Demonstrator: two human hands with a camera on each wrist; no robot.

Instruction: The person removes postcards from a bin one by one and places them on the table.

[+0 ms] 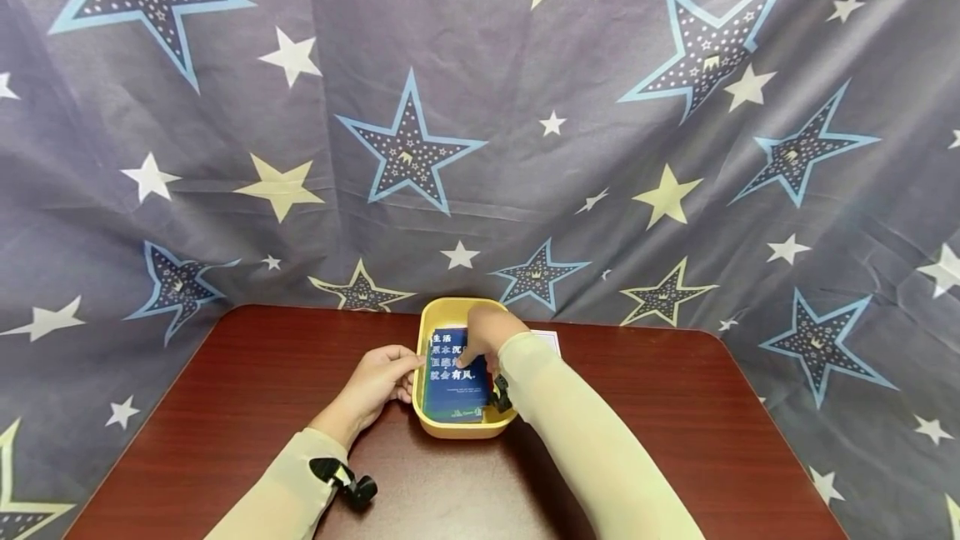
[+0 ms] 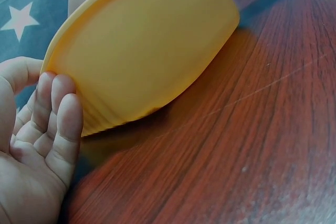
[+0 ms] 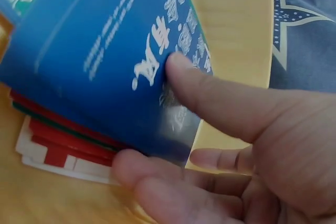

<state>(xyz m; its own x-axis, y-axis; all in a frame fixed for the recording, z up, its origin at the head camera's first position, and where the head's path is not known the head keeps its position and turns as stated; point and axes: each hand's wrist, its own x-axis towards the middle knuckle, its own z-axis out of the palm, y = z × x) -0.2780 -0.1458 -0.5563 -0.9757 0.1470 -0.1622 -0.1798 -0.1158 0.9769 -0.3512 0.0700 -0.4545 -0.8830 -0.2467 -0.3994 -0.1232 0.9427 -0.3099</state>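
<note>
A yellow plastic basin (image 1: 465,432) stands on the table with a blue booklet (image 1: 457,394) lying in it, white characters printed on its cover. My left hand (image 1: 378,382) pinches the basin's left rim; in the left wrist view the thumb goes over the edge and the fingers (image 2: 68,114) lie against the outer wall. Reaching in from the right, my right hand (image 1: 491,336) holds the blue booklet (image 3: 94,56) by its edge, thumb on the cover and fingers at its side. Beneath it, red, green and white flat pieces (image 3: 68,142) show, partly hidden.
A white flat item (image 1: 551,338) peeks out behind the right forearm, beyond the basin. The dark red wooden table (image 1: 247,407) ends at a hanging grey curtain (image 1: 525,190) with stars. Each wrist carries a small black camera (image 1: 360,490).
</note>
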